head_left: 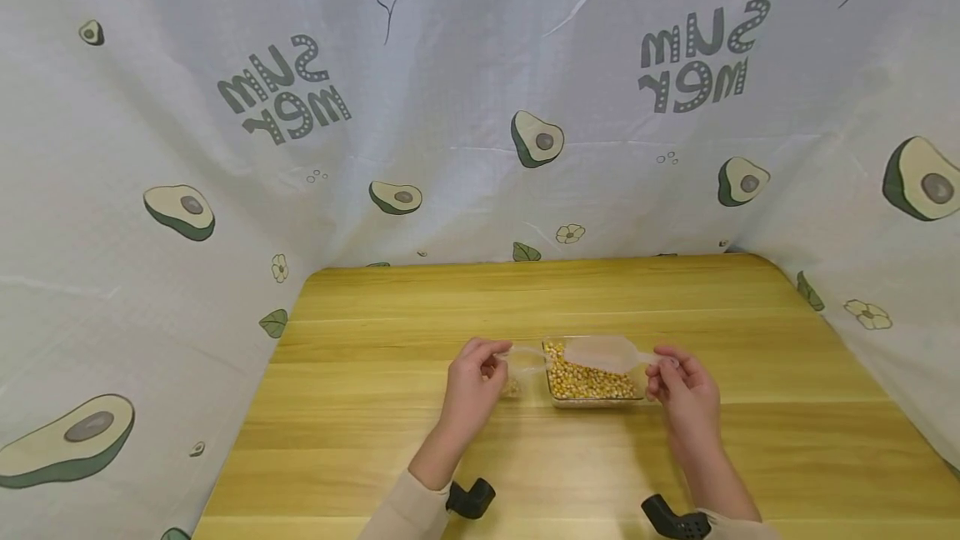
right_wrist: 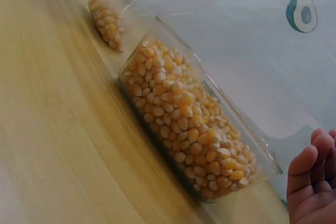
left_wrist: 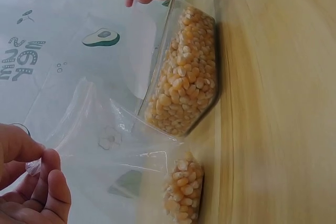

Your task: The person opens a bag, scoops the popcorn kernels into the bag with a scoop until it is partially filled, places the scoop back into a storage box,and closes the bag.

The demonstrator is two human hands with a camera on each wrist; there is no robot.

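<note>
My left hand (head_left: 472,382) pinches the upper edge of a clear plastic bag (left_wrist: 86,135) between thumb and fingers. The bag stands on the table with a small heap of corn kernels (left_wrist: 184,190) in its bottom. Just right of it is a rectangular glass container (head_left: 596,404), well filled with yellow corn kernels (right_wrist: 178,114). My right hand (head_left: 684,394) grips the handle of a translucent white scoop (head_left: 600,352), whose bowl lies over the container. In the right wrist view, the scoop shows faintly behind the glass rim; its inside is hidden.
The wooden table (head_left: 390,423) extends around the container and bag on all sides. A white cloth (head_left: 450,90) printed with avocados hangs behind the table and along both sides.
</note>
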